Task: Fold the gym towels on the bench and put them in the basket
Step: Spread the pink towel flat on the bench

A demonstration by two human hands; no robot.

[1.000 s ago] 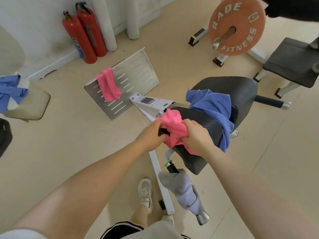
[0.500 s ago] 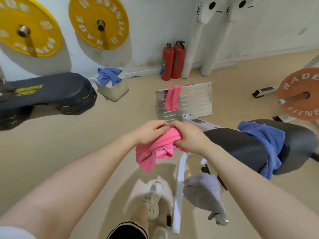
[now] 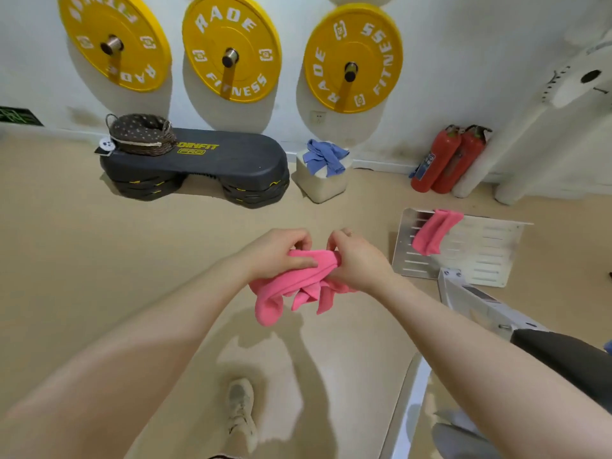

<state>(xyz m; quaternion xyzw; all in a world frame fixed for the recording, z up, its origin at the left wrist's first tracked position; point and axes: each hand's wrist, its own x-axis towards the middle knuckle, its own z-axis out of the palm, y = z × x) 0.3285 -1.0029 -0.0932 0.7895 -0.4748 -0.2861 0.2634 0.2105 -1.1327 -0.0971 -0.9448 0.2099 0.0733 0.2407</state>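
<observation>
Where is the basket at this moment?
In the head view the basket is at the upper left, standing on the left end of the black step platform, below the yellow weight plates.

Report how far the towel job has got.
Done: nothing visibly in the basket, though its inside is hardly seen. In hand: the left hand and right hand grip a bunched pink towel, not folded. Left: folding it, basketing it.

Bunched pink towel gripped between left hand and right hand
</observation>
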